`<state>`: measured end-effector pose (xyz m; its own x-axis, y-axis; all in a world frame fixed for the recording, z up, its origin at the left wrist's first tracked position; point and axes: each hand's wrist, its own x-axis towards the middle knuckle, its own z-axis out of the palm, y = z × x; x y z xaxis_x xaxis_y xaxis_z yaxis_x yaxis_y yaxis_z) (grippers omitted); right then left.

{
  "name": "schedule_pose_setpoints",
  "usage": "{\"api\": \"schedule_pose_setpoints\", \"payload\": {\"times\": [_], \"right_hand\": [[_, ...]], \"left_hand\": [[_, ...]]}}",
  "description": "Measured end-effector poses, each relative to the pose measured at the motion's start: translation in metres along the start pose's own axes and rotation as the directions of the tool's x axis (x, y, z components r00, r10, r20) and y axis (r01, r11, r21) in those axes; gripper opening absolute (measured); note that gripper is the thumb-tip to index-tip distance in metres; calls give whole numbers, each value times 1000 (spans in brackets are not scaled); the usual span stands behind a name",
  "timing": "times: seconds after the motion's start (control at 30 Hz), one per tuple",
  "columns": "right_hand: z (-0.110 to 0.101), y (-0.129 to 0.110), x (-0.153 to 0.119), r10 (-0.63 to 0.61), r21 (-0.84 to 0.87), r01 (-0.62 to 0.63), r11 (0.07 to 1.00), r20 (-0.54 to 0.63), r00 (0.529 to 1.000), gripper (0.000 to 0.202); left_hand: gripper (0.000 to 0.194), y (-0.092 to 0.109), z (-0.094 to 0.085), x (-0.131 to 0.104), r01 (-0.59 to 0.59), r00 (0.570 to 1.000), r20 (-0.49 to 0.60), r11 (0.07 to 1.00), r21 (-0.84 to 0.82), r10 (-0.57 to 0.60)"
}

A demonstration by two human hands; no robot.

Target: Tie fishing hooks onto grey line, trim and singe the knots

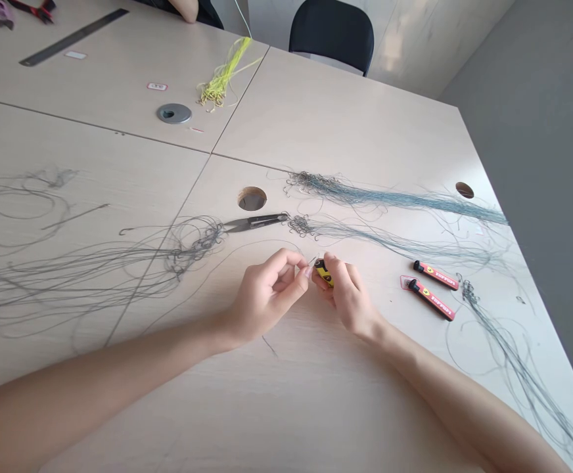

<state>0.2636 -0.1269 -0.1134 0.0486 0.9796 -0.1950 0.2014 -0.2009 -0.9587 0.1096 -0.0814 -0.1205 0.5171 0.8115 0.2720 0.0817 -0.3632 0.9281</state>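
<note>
My left hand (273, 292) is closed in a pinch, thumb against forefinger, on a thin fishing line. A small dark piece sticks out at its fingertips, too small to make out for certain. Wrapped around a yellow and black lighter (324, 272) is my right hand (348, 289), with the lighter's top end close to the left fingertips. Just beyond the hands lie dark thread snips (257, 223) and a bundle of fishing hooks (300, 225) tied to pale lines. Left of the snips is another bundle of hooks on grey line (192, 249).
Two red lighters (434, 301) lie at right, near a hook bundle (471, 292). A blue-line bundle (389, 196) stretches behind. Farther off are yellow-line hooks (225, 75), a ruler (74, 37), a round cable hole (252, 198), a chair (333, 29) and another person's arm (186, 8).
</note>
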Motion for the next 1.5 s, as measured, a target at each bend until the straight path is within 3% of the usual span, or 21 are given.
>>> {"api": "schedule_pose_setpoints", "payload": {"times": [0.33,0.83,1.27,1.4,1.5], "right_hand": [[0,3,0,-14,46,13,999,18,1000,54],[-4,10,-1,-94,-44,95,994,23,995,48],[1,0,-1,31,67,-30,997,-27,999,57],[6,5,-4,37,237,-7,971,-122,992,59],[8,12,-6,-84,308,166,937,-262,961,46]], "left_hand": [[10,-1,0,-1,-13,1000,-4,1000,-7,13],[10,0,1,-1,8,1000,3,1000,-4,-8],[10,0,1,-1,26,1000,-1,999,-24,-26],[11,-1,1,-1,76,997,0,994,-82,-76],[14,0,0,1,156,988,36,977,-146,-152]]}}
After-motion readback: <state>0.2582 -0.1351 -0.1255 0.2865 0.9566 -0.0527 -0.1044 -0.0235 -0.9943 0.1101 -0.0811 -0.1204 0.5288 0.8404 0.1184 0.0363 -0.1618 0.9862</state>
